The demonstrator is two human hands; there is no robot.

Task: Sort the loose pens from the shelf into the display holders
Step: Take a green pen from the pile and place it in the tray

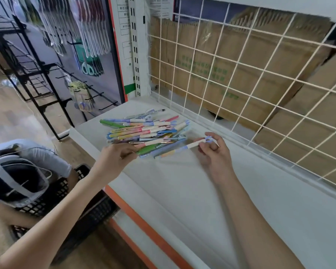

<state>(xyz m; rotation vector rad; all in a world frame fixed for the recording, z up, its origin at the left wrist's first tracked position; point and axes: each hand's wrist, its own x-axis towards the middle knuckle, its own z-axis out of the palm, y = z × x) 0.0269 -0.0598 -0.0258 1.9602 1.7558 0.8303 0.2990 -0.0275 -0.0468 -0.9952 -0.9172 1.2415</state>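
Observation:
A heap of loose pens [145, 131] in pastel, green, blue and pink lies on the white shelf [182, 191], towards its far left corner. My left hand [116, 157] reaches to the heap's near edge, its fingertips curled on the end of a green pen [146, 149]. My right hand [213, 150] pinches the clip end of a pastel pen with white, blue and peach bands [182, 149], which lies slanted at the heap's right side. No display holder is in view.
A white wire grid [241, 74] backs the shelf, with cardboard boxes [250, 55] behind it. Left of the shelf stand black wire racks [37, 74] with hanging packets. Another person [17, 171] crouches at lower left over a black crate [81, 210].

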